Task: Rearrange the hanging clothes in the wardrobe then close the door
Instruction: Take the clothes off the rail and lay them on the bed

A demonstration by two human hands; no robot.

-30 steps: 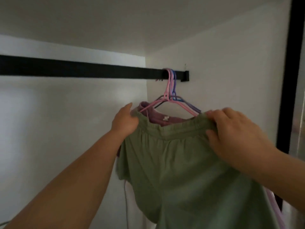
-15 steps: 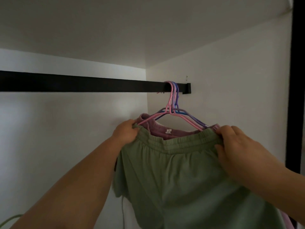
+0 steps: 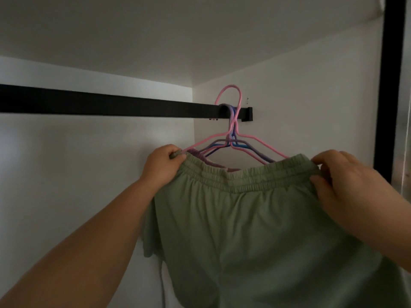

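Note:
Green shorts (image 3: 255,230) hang on a pink hanger (image 3: 239,121) whose hook stands lifted above the black rail (image 3: 100,105). My left hand (image 3: 163,165) grips the left end of the elastic waistband. My right hand (image 3: 347,178) pinches the right end of the waistband. Behind the shorts, a mauve garment (image 3: 211,163) hangs on purple and blue hangers (image 3: 231,145) hooked on the rail close to the right wall.
The rail runs left across the white wardrobe interior, bare of hangers over most of its length. A black door frame (image 3: 389,85) stands at the right edge. The wardrobe's right wall (image 3: 300,96) is just behind the hangers.
Both hands have raised the green shorts, and the pink hanger's hook has come up off the rail. The other hangers stay hooked on it.

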